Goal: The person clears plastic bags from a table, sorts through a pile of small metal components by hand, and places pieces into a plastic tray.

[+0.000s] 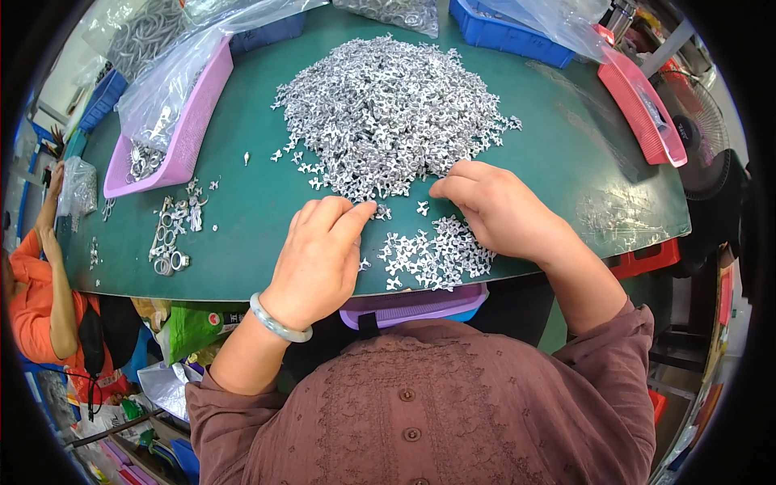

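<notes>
Two bare hands work at the centre of a green table [250, 214], just below a broad mound of small silver metal pieces [388, 113] that fills the upper centre of the frame. The left hand [317, 250], a pale bracelet [279, 320] at its wrist, rests its bent fingers by the mound's lower edge, beside a few loose pieces; whether its grip is closed on one cannot be told. The right hand [499, 208] draws thumb and forefinger near each other at the mound's lower right edge; its grip, too, is partly hidden, and any piece in it cannot be made out. A smaller spread of pieces [436, 257] lies between the wrists, near the table's front edge, above a purple basket [416, 305] at lower centre. Metal rings [169, 242] lie at left, below a pink-purple basket [199, 121] holding metal parts and clear plastic. A red basket [643, 109] stands at upper right, beside a fan [693, 133]. At far left, a person in orange [32, 303] sits by the table.
</notes>
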`<state>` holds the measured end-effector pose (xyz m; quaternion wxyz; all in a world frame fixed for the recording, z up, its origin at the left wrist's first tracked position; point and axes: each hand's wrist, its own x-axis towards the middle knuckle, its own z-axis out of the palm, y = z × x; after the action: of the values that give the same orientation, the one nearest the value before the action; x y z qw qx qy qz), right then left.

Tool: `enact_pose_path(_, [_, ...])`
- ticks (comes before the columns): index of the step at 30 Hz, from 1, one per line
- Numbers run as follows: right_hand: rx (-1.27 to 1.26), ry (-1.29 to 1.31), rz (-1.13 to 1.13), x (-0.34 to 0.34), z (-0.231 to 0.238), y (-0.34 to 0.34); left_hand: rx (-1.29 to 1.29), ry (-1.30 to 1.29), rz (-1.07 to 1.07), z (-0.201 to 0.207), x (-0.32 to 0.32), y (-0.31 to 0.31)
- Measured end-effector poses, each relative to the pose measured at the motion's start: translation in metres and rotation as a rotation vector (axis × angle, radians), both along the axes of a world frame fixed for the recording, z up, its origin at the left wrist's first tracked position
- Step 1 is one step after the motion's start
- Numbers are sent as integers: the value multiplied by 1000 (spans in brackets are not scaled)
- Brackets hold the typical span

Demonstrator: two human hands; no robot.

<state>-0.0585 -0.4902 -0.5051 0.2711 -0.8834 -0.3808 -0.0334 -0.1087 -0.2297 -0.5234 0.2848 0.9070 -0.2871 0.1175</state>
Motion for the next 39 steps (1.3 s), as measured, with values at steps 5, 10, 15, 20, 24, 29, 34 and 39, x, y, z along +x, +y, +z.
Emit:
enact_pose_path(5, [-126, 39, 40, 2, 2, 1, 11, -3, 10, -1, 1, 2])
enact_pose_path(10, [-108, -9, -6, 2, 3, 17, -2, -29, 45, -1, 4, -2])
enact_pose_path(15, [-178, 22, 28, 3, 3, 9, -11, -43, 69, -3, 8, -4])
enact_pose_path(20, [-148, -3, -17, 3, 5, 15, -4, -53, 100, -4, 10, -5])
enact_pose_path(24, [-112, -4, 37, 1, -1, 12, -21, -64, 106, -4, 10, -5])
enact_pose_path(29, [-158, 3, 91, 2, 5, 11, -22, -70, 96, -5, 10, -2])
enact_pose_path(34, [-226, -12, 106, 4, 3, 16, -84, -43, 107, -1, 8, -5])
enact_pose_path(39, [-215, -7, 96, 2, 3, 28, -30, -71, 82, -4, 9, -2])
